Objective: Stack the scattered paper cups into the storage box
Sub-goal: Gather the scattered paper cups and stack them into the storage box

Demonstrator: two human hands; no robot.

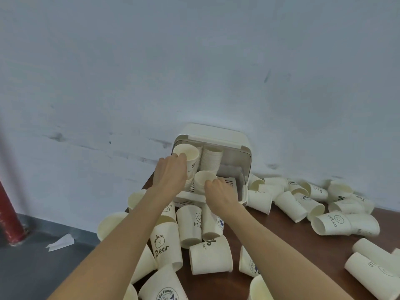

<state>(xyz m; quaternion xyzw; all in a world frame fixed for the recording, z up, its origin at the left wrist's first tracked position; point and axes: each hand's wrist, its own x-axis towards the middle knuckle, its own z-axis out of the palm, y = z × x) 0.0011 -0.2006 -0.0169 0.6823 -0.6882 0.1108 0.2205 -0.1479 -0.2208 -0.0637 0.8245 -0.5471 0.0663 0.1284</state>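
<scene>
Nearest, at 6 o'clock, cream paper cups printed with "Bear" and "HELLO" lie tumbled on the dark brown wooden counter; more of them sprawl out toward 3 o'clock. Two bare forearms reach over them toward 12 o'clock. The right hand pinches the rim of a plain cream cup at the open front of the cream plastic storage box, just above its slatted floor. At 11 o'clock of it, the left hand curls round an upright stack of cream cups in the left of the box; its base seems to rest inside, though the hand hides it. A second ribbed stack stands behind. The box sits against the pale grey wall.
</scene>
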